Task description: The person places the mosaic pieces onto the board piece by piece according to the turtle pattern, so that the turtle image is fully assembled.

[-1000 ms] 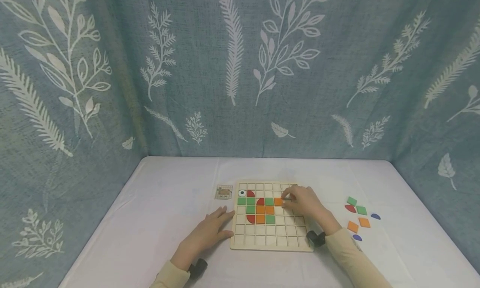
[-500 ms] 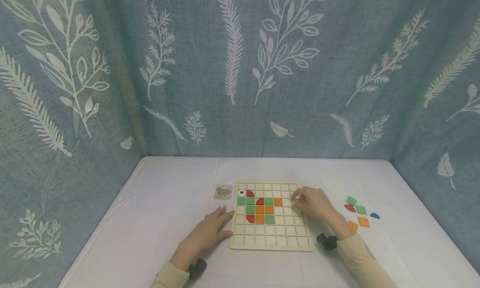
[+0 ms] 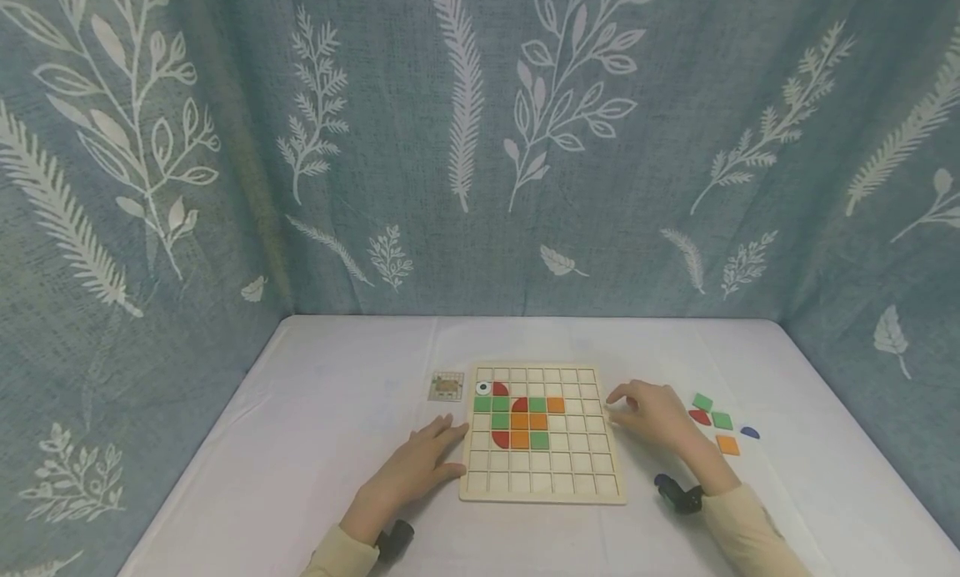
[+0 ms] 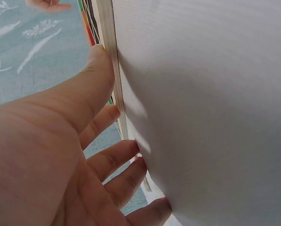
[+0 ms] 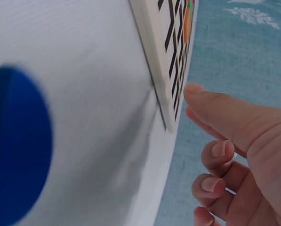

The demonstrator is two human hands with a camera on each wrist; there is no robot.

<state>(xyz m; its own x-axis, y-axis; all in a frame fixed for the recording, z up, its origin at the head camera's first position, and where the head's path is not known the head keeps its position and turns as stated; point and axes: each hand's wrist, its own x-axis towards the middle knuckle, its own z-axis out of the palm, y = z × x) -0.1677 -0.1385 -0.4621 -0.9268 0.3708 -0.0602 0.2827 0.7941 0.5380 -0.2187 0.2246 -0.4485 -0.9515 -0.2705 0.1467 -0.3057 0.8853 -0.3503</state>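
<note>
A wooden grid board (image 3: 585, 462) lies on the white table, with green, orange and red tiles and a white eye tile (image 3: 483, 388) set in its cells. My left hand (image 3: 422, 460) rests along the board's left edge, fingers extended; in the left wrist view its thumb and fingertips touch the wooden rim (image 4: 111, 56). Just off the board's right edge is my right hand (image 3: 654, 413), its fingers loosely bent with nothing between them. The orange tile (image 3: 556, 405) sits at the right end of the tile pattern.
Right of my right hand lie loose pieces: green squares (image 3: 722, 420), a red quarter-round (image 3: 700, 417), an orange square (image 3: 727, 444) and a blue half-round (image 3: 750, 433). A small picture card (image 3: 446, 387) lies left of the board. A patterned curtain (image 3: 480, 252) stands behind the table.
My right hand has drawn away from the orange tile, moving right past the board's edge. Its forearm now covers some loose pieces. The left hand stays put.
</note>
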